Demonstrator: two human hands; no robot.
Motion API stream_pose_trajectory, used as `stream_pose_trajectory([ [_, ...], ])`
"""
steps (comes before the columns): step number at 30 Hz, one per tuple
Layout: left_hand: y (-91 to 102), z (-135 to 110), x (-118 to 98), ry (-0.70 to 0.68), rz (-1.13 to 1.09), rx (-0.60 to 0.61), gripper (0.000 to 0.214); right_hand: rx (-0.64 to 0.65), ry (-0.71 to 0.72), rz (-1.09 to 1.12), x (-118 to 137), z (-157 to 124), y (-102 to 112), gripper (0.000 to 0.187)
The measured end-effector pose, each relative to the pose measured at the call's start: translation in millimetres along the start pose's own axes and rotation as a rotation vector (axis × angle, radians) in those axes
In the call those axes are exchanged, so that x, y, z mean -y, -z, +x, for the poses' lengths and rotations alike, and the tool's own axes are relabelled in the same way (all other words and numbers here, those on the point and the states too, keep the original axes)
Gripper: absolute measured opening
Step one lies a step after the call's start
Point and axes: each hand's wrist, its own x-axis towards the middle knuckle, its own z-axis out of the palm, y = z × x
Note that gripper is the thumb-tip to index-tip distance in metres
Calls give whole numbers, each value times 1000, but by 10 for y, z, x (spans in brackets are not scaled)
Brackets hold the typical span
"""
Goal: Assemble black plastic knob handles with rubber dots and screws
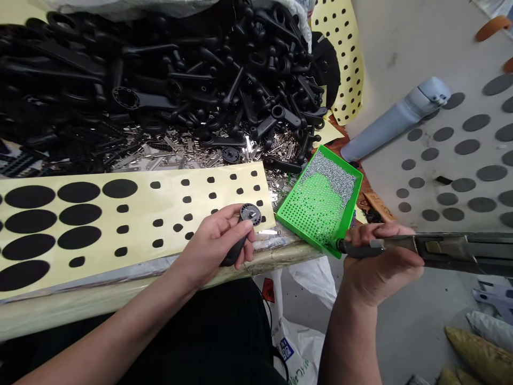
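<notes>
In my left hand (218,238) is a black plastic handle part (251,214), its round hollow end turned up, with a small metal piece at its centre. The thumb lies on the round end and the fingers wrap the shaft from below. My right hand (377,256) grips a power screwdriver (401,246) lying nearly level, its dark tip pointing left. That tip is at the near right corner of a green perforated tray (286,211); whether they touch I cannot tell. Small silver screws (332,174) are heaped at the tray's far side and scattered in its holes.
A large pile of black plastic parts (160,80) covers the back of the table, with thin metal strips (168,152) before it. A cream sheet with black stickers (160,214) lies at the left. A grey cylinder (393,123) leans at the right by a spotted board (468,147).
</notes>
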Motion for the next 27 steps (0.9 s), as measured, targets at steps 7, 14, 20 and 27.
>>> stream_pose_trajectory([
  [7, -13, 22, -5, -1, -42, -1, 30, 57, 41, 26, 98, 59, -10, 58],
  [14, -10, 18, 26, 8, -135, 25, 30, 119, 86, 155, 406, -24, -345, 42],
  [20, 11, 21, 55, -2, -122, 26, 28, 301, -34, 335, 393, -157, -758, 37],
  [27, 3, 25, 62, -17, -126, 41, 19, 392, -33, 371, 276, -187, -921, 34],
])
